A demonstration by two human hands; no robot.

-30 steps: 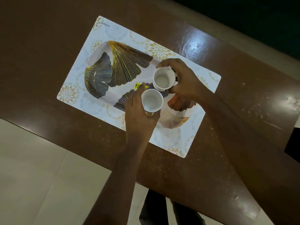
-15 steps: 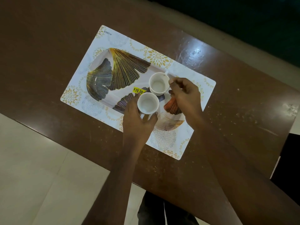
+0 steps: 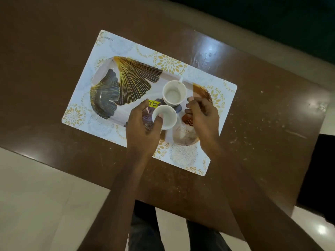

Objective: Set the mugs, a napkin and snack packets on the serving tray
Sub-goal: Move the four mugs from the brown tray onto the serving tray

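While white ceramic near mug (image 3: pixel 165 117) and far mug (image 3: pixel 174 92) stand on leaf-patterned serving tray (image 3: pixel 130 77), right half, left hand (image 3: pixel 143 127) cups near mug, thumb on rim, grip unclear; right hand (image 3: pixel 203 116) loosely curled, empty. Mugs likely rigid, breakable, slick: hold walls or handle.

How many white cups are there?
2. The farther mug stands on the tray; the nearer mug sits beside it, the left hand thumb on its rim. None seem hidden.
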